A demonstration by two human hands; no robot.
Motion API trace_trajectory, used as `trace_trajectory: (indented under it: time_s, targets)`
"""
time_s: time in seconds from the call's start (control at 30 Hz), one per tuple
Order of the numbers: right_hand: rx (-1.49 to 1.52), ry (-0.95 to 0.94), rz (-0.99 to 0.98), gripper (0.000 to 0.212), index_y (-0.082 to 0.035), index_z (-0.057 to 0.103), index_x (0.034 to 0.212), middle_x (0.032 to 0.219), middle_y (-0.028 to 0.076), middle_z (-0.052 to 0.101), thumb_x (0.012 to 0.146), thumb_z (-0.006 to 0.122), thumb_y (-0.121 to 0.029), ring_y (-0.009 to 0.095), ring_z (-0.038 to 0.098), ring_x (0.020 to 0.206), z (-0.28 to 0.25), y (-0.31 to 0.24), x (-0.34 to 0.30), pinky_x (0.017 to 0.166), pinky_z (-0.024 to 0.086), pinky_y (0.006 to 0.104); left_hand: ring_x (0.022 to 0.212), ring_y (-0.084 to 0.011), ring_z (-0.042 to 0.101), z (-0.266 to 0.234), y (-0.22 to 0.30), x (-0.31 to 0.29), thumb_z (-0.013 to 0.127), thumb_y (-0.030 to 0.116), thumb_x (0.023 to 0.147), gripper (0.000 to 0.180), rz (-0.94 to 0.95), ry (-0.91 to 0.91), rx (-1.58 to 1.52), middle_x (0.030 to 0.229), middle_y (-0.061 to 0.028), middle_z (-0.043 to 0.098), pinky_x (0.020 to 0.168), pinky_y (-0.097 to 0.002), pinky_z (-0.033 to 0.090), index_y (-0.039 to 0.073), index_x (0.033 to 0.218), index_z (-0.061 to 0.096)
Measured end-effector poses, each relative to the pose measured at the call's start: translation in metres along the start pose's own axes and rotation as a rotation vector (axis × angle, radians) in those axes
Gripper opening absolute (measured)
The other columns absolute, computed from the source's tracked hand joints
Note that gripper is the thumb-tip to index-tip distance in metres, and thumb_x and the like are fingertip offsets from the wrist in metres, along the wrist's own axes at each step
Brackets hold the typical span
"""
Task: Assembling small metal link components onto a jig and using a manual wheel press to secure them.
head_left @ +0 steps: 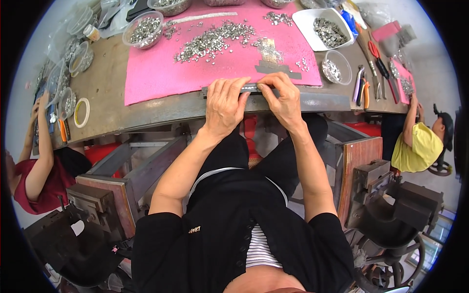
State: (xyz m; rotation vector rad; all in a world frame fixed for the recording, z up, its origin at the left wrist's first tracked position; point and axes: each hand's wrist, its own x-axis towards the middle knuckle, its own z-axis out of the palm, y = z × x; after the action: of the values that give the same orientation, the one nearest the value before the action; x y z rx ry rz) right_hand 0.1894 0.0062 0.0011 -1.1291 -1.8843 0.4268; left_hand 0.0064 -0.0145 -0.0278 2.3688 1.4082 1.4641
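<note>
Pink mat [161, 73] with metal bits [215, 41] beyond both hands' metal strip [250, 88].

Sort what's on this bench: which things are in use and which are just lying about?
In use: left hand and right hand on the narrow grey metal strip; pink mesh mat; loose small silvery metal pieces.

Lying about: red-handled scissors; yellow tape roll; white rectangular tray.
</note>
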Motion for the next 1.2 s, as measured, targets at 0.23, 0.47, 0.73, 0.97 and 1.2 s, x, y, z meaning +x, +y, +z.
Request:
trace_trajectory:
  time_s: [0.23,0.47,0.73,0.97,1.2]
  targets:
    - [0.135,-0.032,0.158,0.01,-0.002,0.071,0.094,0.094,0.011,0.069,0.085,0.075,-0.002,0.029,0.064,0.086,0.0003,-0.0003,-0.0022,0.076,0.052,0.0372,0.098,-0.0311,0.061,-0.0009,0.0015,-0.0001,0.074,0.008,0.084,0.045,-0.001,0.004,0.004,0.107,-0.0113,0.066,0.093,-0.0438,0.044,0.007,0.127,0.061]
    - [0.035,0.003,0.025,0.009,-0.002,0.071,0.093,0.094,0.011,0.069,0.085,0.074,-0.001,0.029,0.065,0.087,-0.001,0.0042,-0.0032,0.078,0.052,0.0378,0.1,-0.0309,0.061,0.0001,0.0013,-0.0005,0.074,0.01,0.085,0.044,-0.005,-0.005,0.003,0.108,-0.0107,0.066,0.094,-0.0437,0.044,0.007,0.127,0.061]
    - [0.134,-0.055,0.14,0.009,0.0,0.073,0.097,0.097,0.01,0.071,0.089,0.073,-0.002,0.018,0.067,0.085,-0.005,0.0042,-0.0011,0.077,0.052,0.0302,0.1,-0.0308,0.06,0.0002,0.0007,-0.0008,0.074,0.01,0.085,0.044,-0.012,-0.015,0.002,0.108,-0.0105,0.066,0.095,-0.0439,0.044,0.007,0.127,0.061]
    - [0.107,-0.056,0.113,0.009,0.0,0.073,0.096,0.097,0.01,0.071,0.088,0.074,-0.002,0.02,0.068,0.086,-0.0051,0.0059,0.0002,0.076,0.053,0.031,0.101,-0.0313,0.062,-0.0002,0.0014,-0.0001,0.075,0.008,0.084,0.043,-0.022,-0.018,0.005,0.109,-0.0107,0.067,0.096,-0.0443,0.044,0.007,0.125,0.063]
    - [-0.269,0.006,-0.284,0.017,-0.004,0.068,0.097,0.094,0.008,0.065,0.082,0.075,-0.003,0.027,0.063,0.087,-0.0029,0.0017,-0.0002,0.079,0.049,0.0388,0.101,-0.0309,0.06,0.0017,0.0019,0.0002,0.074,0.008,0.084,0.044,-0.009,-0.025,0.007,0.11,-0.0101,0.065,0.096,-0.0445,0.043,0.007,0.127,0.062]
